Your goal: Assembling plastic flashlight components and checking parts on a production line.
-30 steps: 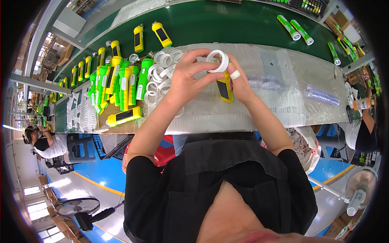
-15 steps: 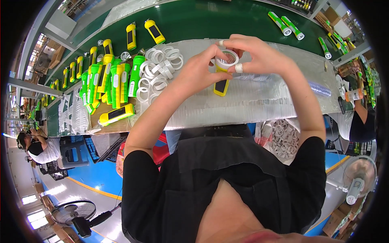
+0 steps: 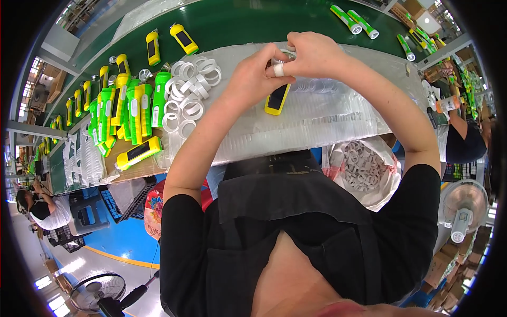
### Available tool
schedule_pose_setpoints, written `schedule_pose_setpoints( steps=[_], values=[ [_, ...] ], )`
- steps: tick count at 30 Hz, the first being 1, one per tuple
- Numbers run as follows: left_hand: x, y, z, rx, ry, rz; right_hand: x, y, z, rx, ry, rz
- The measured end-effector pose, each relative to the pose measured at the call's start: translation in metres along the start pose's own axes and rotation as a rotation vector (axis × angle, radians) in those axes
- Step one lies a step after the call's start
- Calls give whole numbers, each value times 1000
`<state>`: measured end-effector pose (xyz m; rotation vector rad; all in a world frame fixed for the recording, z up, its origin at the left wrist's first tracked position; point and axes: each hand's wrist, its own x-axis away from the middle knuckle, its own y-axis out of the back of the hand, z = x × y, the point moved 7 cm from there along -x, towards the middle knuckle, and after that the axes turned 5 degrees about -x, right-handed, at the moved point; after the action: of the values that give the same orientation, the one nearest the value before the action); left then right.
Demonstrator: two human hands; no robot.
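Factory bench under clear plastic sheeting (image 3: 317,127), green conveyor belt (image 3: 248,21) behind. Yellow flashlight (image 3: 277,98) held upright over the sheeting, head end hidden between both hands. Left hand (image 3: 253,79) closed around its top; right hand (image 3: 311,53) pinching a white ring (image 3: 288,53) there. Loose white rings (image 3: 190,95) just left, then green and yellow flashlights (image 3: 127,111). Bag of rings (image 3: 364,169) at right.

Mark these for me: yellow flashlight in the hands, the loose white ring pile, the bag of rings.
yellow flashlight (image 3: 277,99), head view, on its dark front panel.
white ring pile (image 3: 189,95), head view, on a ring mid-pile.
bag of rings (image 3: 364,165), head view, on rings showing inside.
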<state>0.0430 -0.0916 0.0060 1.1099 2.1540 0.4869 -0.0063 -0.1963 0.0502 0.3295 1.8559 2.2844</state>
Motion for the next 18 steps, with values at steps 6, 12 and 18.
schedule_pose_setpoints(
  steps=[6, 12, 18],
  values=[
    [1, -1, -6, -46, -49, -5, 12, 0, -7, -281, 595, 38],
    [1, -3, -4, -19, -42, -10, 9, 6, -3, -55, -40, 52],
    [4, 1, -13, -39, -95, -25, 7, 2, -2, -476, 569, -17]
  ],
)
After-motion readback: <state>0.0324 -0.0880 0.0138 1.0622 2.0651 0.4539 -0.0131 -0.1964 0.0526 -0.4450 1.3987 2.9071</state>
